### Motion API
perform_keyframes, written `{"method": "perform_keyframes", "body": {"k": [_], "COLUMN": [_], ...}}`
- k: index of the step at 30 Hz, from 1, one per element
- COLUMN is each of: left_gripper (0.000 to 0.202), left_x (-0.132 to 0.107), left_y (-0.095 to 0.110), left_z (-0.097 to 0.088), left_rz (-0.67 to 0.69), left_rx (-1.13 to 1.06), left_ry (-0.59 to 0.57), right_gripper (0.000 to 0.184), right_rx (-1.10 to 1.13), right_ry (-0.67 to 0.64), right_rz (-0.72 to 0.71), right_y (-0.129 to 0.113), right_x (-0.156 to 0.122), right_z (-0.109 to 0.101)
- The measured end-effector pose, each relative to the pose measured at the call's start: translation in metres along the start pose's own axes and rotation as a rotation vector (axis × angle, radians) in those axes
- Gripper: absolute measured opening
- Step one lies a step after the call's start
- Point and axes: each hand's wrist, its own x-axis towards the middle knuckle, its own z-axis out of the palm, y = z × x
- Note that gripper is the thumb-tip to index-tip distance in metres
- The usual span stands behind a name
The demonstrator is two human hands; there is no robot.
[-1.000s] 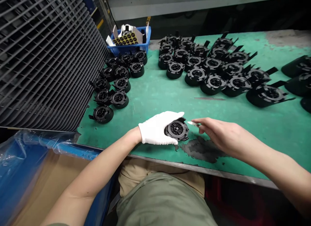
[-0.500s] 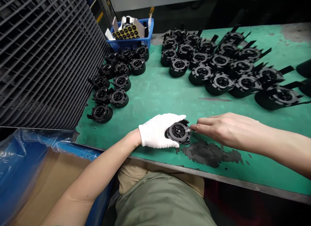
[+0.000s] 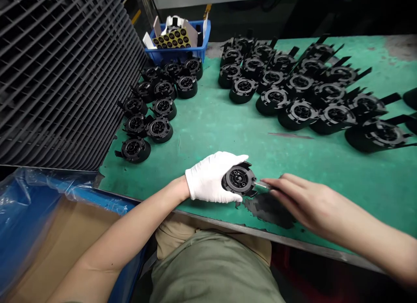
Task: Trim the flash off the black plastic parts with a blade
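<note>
My left hand (image 3: 208, 179), in a white glove, is wrapped round the side of a round black plastic housing (image 3: 239, 179), its ringed face turned up. Thumb and fingers curve along its rim, near the table's front edge. My bare right hand (image 3: 302, 196) pinches a thin, pale blade (image 3: 262, 184) between thumb and fingers. The blade's tip meets the housing's right rim; whether it cuts into the plastic I cannot tell. Any handle is hidden inside the fingers.
Similar black housings (image 3: 159, 128) stand in a group on the left, and a larger group (image 3: 299, 111) covers the back right of the green tabletop (image 3: 208, 124). Stacked black grids (image 3: 65, 77) rise at left. Behind is a blue bin (image 3: 179, 55). A dark worn patch (image 3: 273, 211) marks the front.
My right hand has shifted down and rightward and turned, so the blade now shows pointing left at the rim. My left hand keeps its hold on the housing.
</note>
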Motion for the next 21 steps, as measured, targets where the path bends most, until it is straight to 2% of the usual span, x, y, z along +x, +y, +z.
{"method": "perform_keyframes", "body": {"k": [3, 6, 15, 21], "left_gripper": [0.125, 0.125, 0.125, 0.124], "left_x": [-0.001, -0.002, -0.001, -0.002], "left_y": [0.000, 0.001, 0.000, 0.000], "left_z": [-0.001, -0.002, -0.001, -0.001], "left_rz": [0.015, 0.033, -0.001, -0.003], "left_rx": [0.013, 0.026, 0.041, 0.035], "left_ry": [0.007, 0.018, 0.008, 0.005], "right_gripper": [0.033, 0.036, 0.070, 0.055], "right_rx": [-0.108, -0.235, -0.541, -0.508], "right_ry": [0.057, 0.064, -0.055, -0.092], "right_rz": [0.008, 0.004, -0.010, 0.050], "right_y": [-0.021, -0.031, -0.064, -0.055], "right_x": [-0.011, -0.012, -0.009, -0.008], "right_z": [0.021, 0.028, 0.019, 0.012]}}
